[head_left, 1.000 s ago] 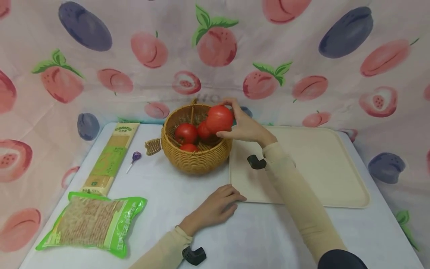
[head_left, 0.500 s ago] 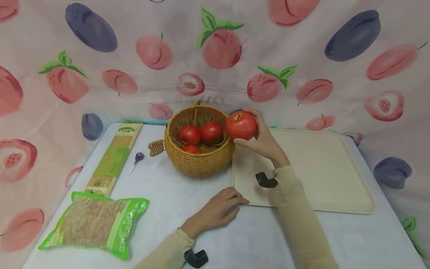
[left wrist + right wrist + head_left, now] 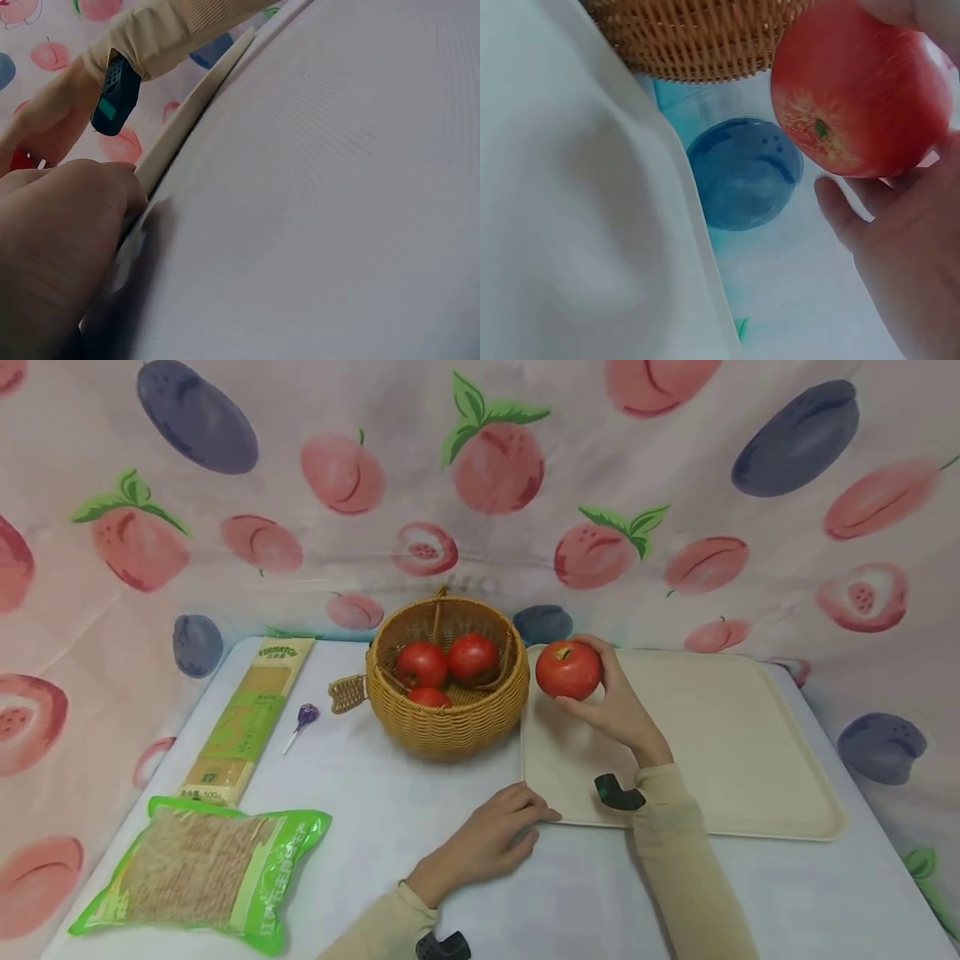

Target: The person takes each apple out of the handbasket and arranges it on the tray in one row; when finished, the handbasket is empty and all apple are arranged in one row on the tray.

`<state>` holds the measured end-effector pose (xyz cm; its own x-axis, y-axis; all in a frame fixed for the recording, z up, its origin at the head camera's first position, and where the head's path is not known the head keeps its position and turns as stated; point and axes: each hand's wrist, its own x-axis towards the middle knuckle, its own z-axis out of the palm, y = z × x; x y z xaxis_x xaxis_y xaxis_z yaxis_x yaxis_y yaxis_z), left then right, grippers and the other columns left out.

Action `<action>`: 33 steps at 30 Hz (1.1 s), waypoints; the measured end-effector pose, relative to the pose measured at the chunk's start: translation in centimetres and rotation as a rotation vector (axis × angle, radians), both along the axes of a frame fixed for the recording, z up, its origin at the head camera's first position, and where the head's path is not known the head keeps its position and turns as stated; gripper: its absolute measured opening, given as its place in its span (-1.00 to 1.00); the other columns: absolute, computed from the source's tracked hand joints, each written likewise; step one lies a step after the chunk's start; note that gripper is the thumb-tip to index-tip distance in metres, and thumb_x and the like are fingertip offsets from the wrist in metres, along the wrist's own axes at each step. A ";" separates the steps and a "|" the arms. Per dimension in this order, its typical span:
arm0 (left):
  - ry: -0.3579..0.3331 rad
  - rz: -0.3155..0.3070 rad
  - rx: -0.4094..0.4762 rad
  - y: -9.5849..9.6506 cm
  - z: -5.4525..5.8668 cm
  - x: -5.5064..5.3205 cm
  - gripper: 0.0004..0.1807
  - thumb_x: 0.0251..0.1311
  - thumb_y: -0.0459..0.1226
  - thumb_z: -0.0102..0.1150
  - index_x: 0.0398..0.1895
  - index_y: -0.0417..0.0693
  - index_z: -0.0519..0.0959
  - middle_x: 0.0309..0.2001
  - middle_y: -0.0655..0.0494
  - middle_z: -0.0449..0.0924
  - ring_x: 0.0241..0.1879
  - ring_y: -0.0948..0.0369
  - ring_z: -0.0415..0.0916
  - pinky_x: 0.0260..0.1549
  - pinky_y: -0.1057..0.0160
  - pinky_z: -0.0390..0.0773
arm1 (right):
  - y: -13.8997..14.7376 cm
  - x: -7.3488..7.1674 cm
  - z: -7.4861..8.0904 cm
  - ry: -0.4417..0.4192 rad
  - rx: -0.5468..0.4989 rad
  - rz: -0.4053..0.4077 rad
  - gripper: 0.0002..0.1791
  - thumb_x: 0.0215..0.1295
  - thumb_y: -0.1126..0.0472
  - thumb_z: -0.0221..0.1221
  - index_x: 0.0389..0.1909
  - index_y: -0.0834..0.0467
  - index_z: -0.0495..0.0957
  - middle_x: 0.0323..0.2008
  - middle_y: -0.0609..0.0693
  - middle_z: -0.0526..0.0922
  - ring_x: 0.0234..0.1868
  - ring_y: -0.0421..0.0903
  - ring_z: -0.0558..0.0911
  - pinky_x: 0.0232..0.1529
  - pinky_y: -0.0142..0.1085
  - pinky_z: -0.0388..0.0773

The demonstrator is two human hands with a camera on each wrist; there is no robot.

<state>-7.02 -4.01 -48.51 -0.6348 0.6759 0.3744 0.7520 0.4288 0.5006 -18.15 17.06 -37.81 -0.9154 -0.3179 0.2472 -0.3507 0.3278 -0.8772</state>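
My right hand [image 3: 618, 706] holds a red apple [image 3: 567, 669] between thumb and fingers, over the near-left part of the beige tray [image 3: 720, 735]. In the right wrist view the apple [image 3: 855, 97] shows its stem end, with fingers [image 3: 844, 214] along one side. Left of it, the wicker basket [image 3: 442, 731] has several red apples [image 3: 473, 658] inside. My left hand [image 3: 491, 835] rests on the table at the tray's front left corner, fingertips at the rim. In the left wrist view that hand [image 3: 67, 225] lies against the tray edge [image 3: 187, 120].
On the left lie a long pack of noodles [image 3: 247, 718], a purple lollipop [image 3: 306, 718] and a green-edged bag of brown strips [image 3: 198, 868]. A fruit-print cloth [image 3: 480, 552] hangs behind the white table [image 3: 360, 827].
My right hand has lifted the apple out of the basket and carried it right and toward me, over the tray. The left hand stays at the tray corner.
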 end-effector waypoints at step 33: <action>-0.055 0.019 -0.013 0.2 0.2 0.3 -0.66 0.22 -0.30 0.09 0.07 0.14 0.53 -0.07 0.30 0.46 0.04 0.35 0.34 0.12 0.33 0.39 | 2.3 -0.7 -5.2 -0.123 0.218 -0.039 -0.04 -0.06 0.25 0.43 0.35 -0.02 0.11 0.27 0.13 0.11 0.30 0.15 0.27 0.28 0.21 0.25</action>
<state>-6.73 -3.80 -48.26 -0.6669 0.6683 0.3296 0.7151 0.4496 0.5352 -18.88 19.36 -42.96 -0.9467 -0.3158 0.0630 -0.2296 0.5248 -0.8197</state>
